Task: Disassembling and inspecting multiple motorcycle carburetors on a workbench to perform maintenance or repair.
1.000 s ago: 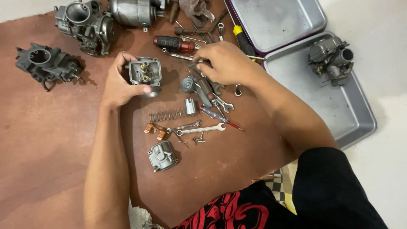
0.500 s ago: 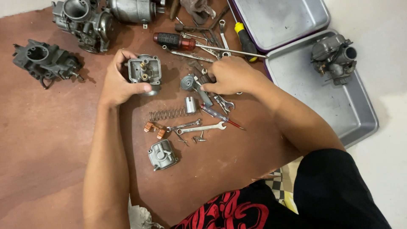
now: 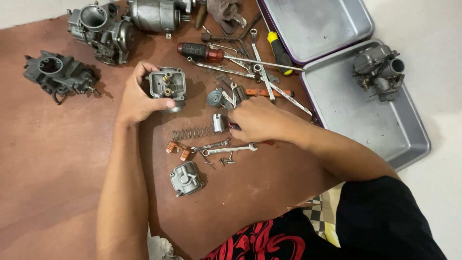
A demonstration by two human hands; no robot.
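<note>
I read the head view as evenly and brightly lit by soft overhead light. Shadows are short and diffuse, falling right of the carburetor body [image 3: 167, 86] and under the left hand [image 3: 137, 98]. The metal trays [image 3: 385, 139] show mild sheen without blown glare. Focus is sharp at centre; the right hand [image 3: 257, 118] shows slight motion blur. Wide-angle stretching appears toward the corners.

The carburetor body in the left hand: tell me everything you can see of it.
The carburetor body is a small block of dull grey cast metal, squarish, its open face turned up toward the camera. Inside that face stand two brass-coloured jets. The left hand grips it, thumb along the lower edge and fingers round the far side, at the brown mat; whether it rests on the mat is unclear. The right hand is apart from it, among the tools.
</note>
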